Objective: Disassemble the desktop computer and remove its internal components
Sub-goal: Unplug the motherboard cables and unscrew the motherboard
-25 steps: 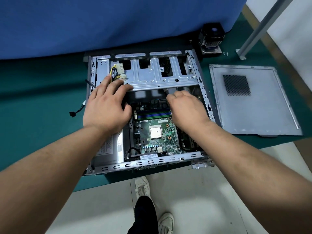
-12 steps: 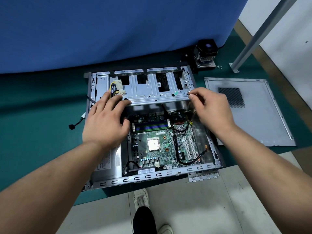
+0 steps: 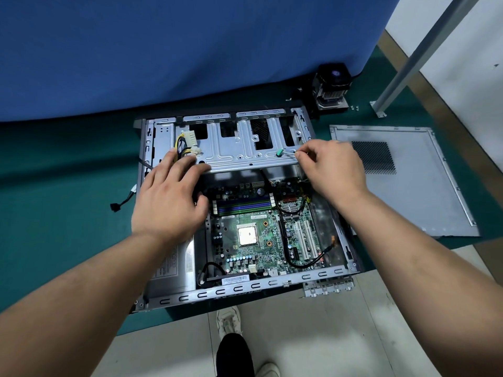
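Head view: open computer case (image 3: 245, 292) lies flat on green bench (image 3: 68, 213), motherboard (image 3: 253, 227) exposed inside. Left hand (image 3: 168, 200) rests, fingers spread and straight, on near edge of drive cage (image 3: 245, 148). Right hand (image 3: 334, 170) grip: fingertips pinch a thin wire (image 3: 291, 151) ending in a green connector (image 3: 279, 153) atop the cage. Side panel (image 3: 413, 197) lies right of case.

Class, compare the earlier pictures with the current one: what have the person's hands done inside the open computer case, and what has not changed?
The right hand left the motherboard and moved up to the drive cage, where its fingers now pinch something small beside a green-tipped lead; what it is cannot be told. The left hand stayed on the cage's left edge. The side panel still lies to the right.
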Motion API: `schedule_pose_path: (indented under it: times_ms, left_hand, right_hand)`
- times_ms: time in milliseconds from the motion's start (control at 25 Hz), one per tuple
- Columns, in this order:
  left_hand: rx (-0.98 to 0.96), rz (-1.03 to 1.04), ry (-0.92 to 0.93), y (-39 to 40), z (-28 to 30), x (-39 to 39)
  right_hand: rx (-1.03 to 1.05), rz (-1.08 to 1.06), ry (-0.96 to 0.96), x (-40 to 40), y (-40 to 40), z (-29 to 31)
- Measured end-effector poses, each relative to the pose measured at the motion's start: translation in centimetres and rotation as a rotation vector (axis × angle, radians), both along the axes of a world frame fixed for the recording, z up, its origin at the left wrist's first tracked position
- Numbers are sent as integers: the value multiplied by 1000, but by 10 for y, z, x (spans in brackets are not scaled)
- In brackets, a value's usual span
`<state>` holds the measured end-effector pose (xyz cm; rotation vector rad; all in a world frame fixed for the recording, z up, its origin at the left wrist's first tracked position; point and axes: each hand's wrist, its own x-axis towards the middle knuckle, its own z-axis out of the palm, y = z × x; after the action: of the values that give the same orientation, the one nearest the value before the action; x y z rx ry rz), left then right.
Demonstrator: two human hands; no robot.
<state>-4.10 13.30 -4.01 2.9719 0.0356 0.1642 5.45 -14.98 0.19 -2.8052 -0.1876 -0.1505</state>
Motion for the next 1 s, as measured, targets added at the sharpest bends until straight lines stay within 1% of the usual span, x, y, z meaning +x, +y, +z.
schedule_pose_path:
  times_ms: [240, 360, 480, 560, 680, 760, 880, 920, 1000]
  left_hand:
    - [2, 5, -8, 1, -1, 1]
    - [-1, 4, -14, 1, -1, 1]
    - [-5, 6, -15, 1, -2, 1]
    - [-6, 8, -8, 1, -2, 0]
    - [-8, 6, -6, 2, -3, 1]
    - [-11, 5, -8, 2, -3, 2]
    - [-14, 7, -5, 2, -2, 1]
    - [-13, 8, -4, 1, -2, 1]
    - [-10, 8, -4, 1, -2, 1]
  right_hand:
    - [-166, 45, -41, -1, 5, 1]
    - [-245, 58, -110, -2, 7, 3]
    - [-327, 170, -148, -3, 14, 2]
    - [-371, 202, -163, 5, 20, 4]
    - [-440, 191, -101, 24, 35, 4]
    - [-380, 153, -2, 34, 42, 3]
    - [-111, 136, 115, 36, 33, -1]
    - [-48, 167, 116, 33, 27, -2]
    - [-21, 216, 68, 22, 14, -5]
